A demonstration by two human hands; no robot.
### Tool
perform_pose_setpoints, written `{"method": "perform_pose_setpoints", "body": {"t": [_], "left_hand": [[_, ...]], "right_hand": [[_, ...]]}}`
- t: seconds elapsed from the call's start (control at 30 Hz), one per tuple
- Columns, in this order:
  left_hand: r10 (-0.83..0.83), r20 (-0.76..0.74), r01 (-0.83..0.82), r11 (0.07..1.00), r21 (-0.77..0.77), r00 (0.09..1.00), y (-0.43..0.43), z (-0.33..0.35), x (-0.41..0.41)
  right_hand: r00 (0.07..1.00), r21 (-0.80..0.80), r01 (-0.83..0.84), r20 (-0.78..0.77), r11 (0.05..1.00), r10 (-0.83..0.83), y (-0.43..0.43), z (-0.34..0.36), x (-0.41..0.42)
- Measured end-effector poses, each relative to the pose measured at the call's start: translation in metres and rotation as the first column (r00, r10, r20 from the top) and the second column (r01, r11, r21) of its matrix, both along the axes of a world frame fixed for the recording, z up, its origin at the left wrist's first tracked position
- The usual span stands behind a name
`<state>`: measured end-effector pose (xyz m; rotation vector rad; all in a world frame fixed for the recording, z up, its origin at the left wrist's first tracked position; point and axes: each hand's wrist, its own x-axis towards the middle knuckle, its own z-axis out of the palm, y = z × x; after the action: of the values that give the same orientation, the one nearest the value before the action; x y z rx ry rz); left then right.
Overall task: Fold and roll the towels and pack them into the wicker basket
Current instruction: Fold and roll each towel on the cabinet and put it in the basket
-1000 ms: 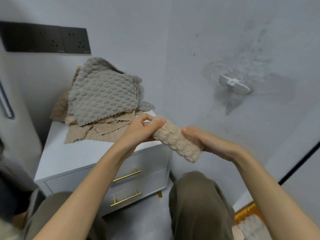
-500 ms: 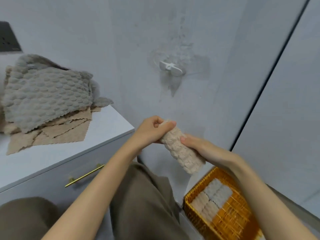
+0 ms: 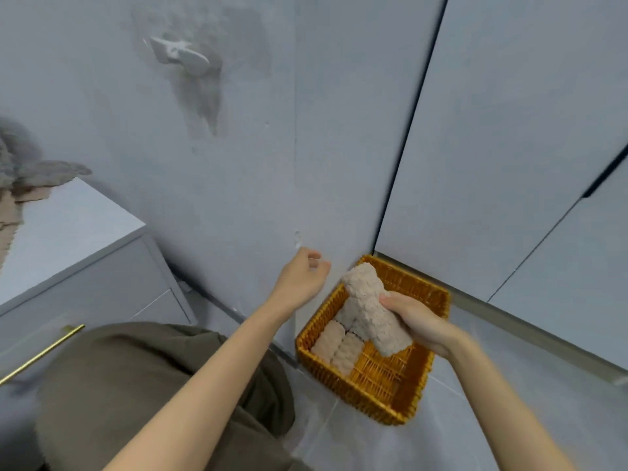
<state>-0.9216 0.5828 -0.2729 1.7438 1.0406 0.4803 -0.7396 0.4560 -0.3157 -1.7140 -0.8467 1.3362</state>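
Head view: the rolled towel point(image 3: 368, 307) is being held in the grip of the right hand point(image 3: 421, 322) alone, fingers curled round its lower half, and is being brought over the wicker basket point(image 3: 413, 278), just above the packed rolls point(image 3: 336, 346) along its left side. The left hand point(image 3: 300, 280), kept on the roll half a second ago, is now being drawn away, loosely curled and holding nothing. Contact with the packed rolls is seemingly not yet being made. Unfolded towels point(image 3: 17, 171) are being left on the worktop point(image 3: 68, 232), so more rolling is being left to do.
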Motion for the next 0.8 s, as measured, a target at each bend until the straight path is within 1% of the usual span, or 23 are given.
{"method": "perform_pose_setpoints", "body": {"t": [0.07, 0.17, 0.27, 0.3, 0.37, 0.4, 0.43, 0.47, 0.53, 0.57, 0.63, 0.73, 0.8], "left_hand": [[-0.039, -0.076, 0.039, 0.999, 0.001, 0.996, -0.001, -0.024, 0.011], [-0.136, -0.178, 0.137, 0.991, -0.007, 0.975, -0.008, -0.064, 0.023], [-0.261, -0.288, 0.268, 0.963, -0.016, 0.921, -0.016, -0.099, 0.028], [-0.291, -0.333, 0.313, 0.950, 0.012, 0.897, -0.017, -0.106, 0.031], [-0.325, -0.443, 0.401, 0.912, 0.086, 0.835, -0.023, -0.124, 0.028], [-0.329, -0.497, 0.446, 0.885, 0.134, 0.803, -0.027, -0.129, 0.020], [-0.336, -0.557, 0.492, 0.857, 0.154, 0.759, -0.025, -0.128, 0.017], [-0.403, -0.633, 0.569, 0.819, 0.073, 0.661, -0.026, -0.166, 0.017], [-0.407, -0.728, 0.644, 0.762, 0.063, 0.552, -0.027, -0.177, 0.004], [-0.410, -0.749, 0.667, 0.743, 0.056, 0.520, -0.027, -0.182, -0.001], [-0.421, -0.761, 0.700, 0.711, 0.062, 0.494, -0.024, -0.186, -0.003], [-0.427, -0.770, 0.722, 0.690, 0.063, 0.475, -0.020, -0.194, -0.004], [-0.429, -0.768, 0.721, 0.691, 0.061, 0.476, -0.020, -0.197, -0.004]], "right_hand": [[0.992, -0.069, 0.119, -0.036, 0.991, -0.121, -0.003, -0.040, 0.015], [0.960, -0.172, 0.258, -0.068, 0.951, -0.272, -0.008, -0.093, 0.025], [0.915, -0.252, 0.354, -0.107, 0.901, -0.389, -0.007, -0.134, 0.027], [0.900, -0.265, 0.383, -0.111, 0.885, -0.422, -0.002, -0.141, 0.029], [0.835, -0.292, 0.469, -0.160, 0.834, -0.526, 0.002, -0.160, 0.030], [0.818, -0.297, 0.478, -0.191, 0.826, -0.542, 0.000, -0.163, 0.026], [0.802, -0.319, 0.498, -0.184, 0.807, -0.568, 0.009, -0.161, 0.030], [0.745, -0.406, 0.531, -0.195, 0.744, -0.638, 0.004, -0.206, 0.026], [0.730, -0.476, 0.545, -0.135, 0.690, -0.670, 0.007, -0.220, 0.022], [0.712, -0.500, 0.550, -0.138, 0.669, -0.688, 0.006, -0.229, 0.018], [0.679, -0.518, 0.585, -0.107, 0.624, -0.726, 0.012, -0.246, 0.016], [0.597, -0.565, 0.609, -0.136, 0.557, -0.791, 0.021, -0.261, 0.008], [0.574, -0.576, 0.619, -0.131, 0.533, -0.808, 0.025, -0.270, 0.003]]}}
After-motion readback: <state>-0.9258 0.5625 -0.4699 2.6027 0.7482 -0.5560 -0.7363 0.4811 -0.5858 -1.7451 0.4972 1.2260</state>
